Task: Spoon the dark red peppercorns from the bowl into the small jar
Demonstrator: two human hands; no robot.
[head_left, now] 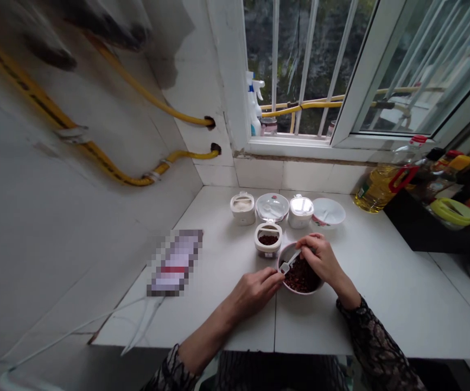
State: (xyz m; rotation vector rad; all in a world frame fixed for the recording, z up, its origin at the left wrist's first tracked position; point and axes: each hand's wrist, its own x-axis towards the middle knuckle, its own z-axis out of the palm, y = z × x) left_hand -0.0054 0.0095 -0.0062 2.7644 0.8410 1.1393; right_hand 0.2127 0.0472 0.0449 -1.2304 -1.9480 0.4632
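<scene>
A small bowl [290, 251] filled with dark red bits stands on the white counter [381, 293] in front of me. My right hand [320, 258] is closed on a small white spoon [290, 262] whose scoop lies over the bowl's left side. The fingers of my left hand [255, 290] rest against the bowl's left rim, steadying it. Just behind the bowl is an open white jar [268, 240] holding the same dark red bits.
Behind stand a white jar [242, 208], a clear lid [272, 207], another jar [300, 211] and a white dish [328, 212]. An oil bottle [381, 184] and other bottles stand at right. A blurred packet [175, 262] lies at left; yellow pipes [137, 168] run along the wall.
</scene>
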